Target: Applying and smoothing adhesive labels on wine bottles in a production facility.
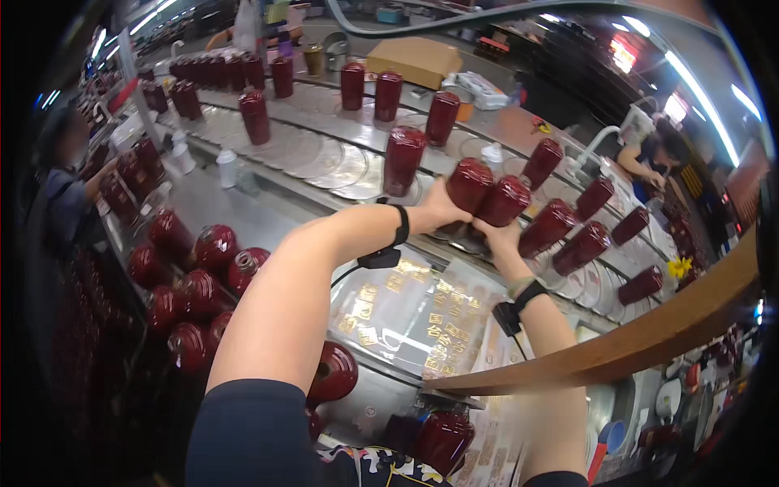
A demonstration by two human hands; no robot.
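My left hand (440,208) is closed around a glossy dark red bottle (469,183), over the near edge of a conveyor line of round metal plates (318,156). Close beside it, a second dark red bottle (506,200) is in my right hand (501,240), the two bottles touching or nearly so. Whether their bases rest on the plates is hidden by my hands. Another bottle (403,161) stands on the line just left of my hands, and more (548,227) stand to the right. Sheets of gold stickers (446,325) lie on the bench below my wrists.
Several red bottles (200,290) lie crowded at lower left, and one (445,442) sits near my body. A wooden bar (600,349) crosses above my right forearm. White bottles (227,169) stand behind the bench. Co-workers (69,183) are at left and far right. A cardboard box (414,61) lies beyond.
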